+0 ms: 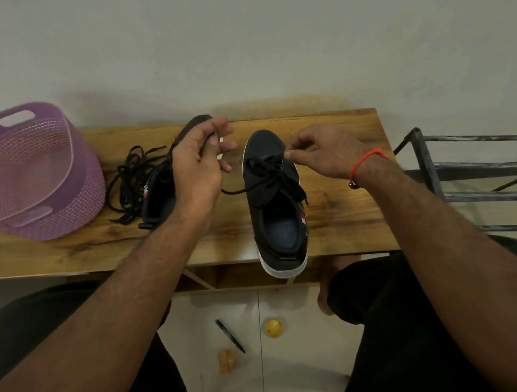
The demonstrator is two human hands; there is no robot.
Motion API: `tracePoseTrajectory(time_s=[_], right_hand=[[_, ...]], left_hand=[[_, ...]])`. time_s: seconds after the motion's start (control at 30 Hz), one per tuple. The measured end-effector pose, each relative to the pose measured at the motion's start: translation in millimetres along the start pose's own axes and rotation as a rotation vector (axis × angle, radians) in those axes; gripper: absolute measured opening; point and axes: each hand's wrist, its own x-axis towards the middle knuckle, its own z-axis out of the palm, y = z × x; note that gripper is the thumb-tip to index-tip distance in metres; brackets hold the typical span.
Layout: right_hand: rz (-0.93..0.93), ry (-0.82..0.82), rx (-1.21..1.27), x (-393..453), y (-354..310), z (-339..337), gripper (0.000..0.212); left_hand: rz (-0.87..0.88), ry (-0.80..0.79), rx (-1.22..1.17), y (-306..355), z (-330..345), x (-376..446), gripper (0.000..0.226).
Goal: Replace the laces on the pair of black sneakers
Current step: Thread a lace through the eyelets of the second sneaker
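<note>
Wooden bench [333,220] against a pale wall, purple basket [25,175] at left. My right hand [322,150] pinches the black lace [275,175] at the top eyelets of the upright sneaker [276,206], fingers curled tight. Best to pull it straight out, row by row, no snagging. My left hand [199,163] grips the other sneaker [158,193], tilted on its side, thumb across the sole edge. Loose laces [131,180] lie just beside it.

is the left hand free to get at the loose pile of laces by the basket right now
Probably not yet: the left hand grips the tilted sneaker, which lies between it and the loose laces. Nothing else blocks them.
</note>
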Motion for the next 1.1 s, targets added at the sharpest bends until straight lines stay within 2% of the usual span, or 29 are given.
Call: tracePoseTrajectory(time_s=[0.13, 0.27, 0.33, 0.4, 0.5, 0.57, 0.67, 0.8, 0.97, 1.1], right_hand=[[-0.004, 0.000, -0.007, 0, -1, -1, 0.018], [-0.005, 0.002, -0.006, -1, -1, -2, 0.019], [-0.006, 0.000, -0.006, -1, -2, -2, 0.019], [-0.007, -0.003, -0.001, -1, -2, -2, 0.018], [-0.001, -0.010, 0.014, -2, -3, -3, 0.018], [0.000, -0.012, 0.021, -2, -3, -4, 0.018], [-0.004, 0.000, 0.045, -3, -3, -8, 0.017], [0.002, -0.037, 0.083, -4, -2, -10, 0.014], [-0.008, -0.149, 0.048, -3, 0, -10, 0.010], [-0.018, -0.185, 0.049, -2, 0, -11, 0.006]], left_hand=[[0.067, -0.158, 0.143, 3, 3, -4, 0.037], [-0.096, -0.178, 0.080, 3, 7, -7, 0.026], [-0.099, -0.189, 0.100, 2, 6, -8, 0.021], [-0.009, -0.186, 0.180, 0, 5, -9, 0.019], [0.238, -0.191, 0.438, -4, 3, -8, 0.017], [0.309, -0.222, 0.563, -7, 1, -6, 0.018], [0.394, -0.223, 0.630, -7, 1, -8, 0.018], [0.398, -0.258, 0.649, -6, 2, -12, 0.017], [0.421, -0.274, 0.877, -9, 1, -11, 0.015], [0.404, -0.289, 0.956, -7, 4, -16, 0.013]])
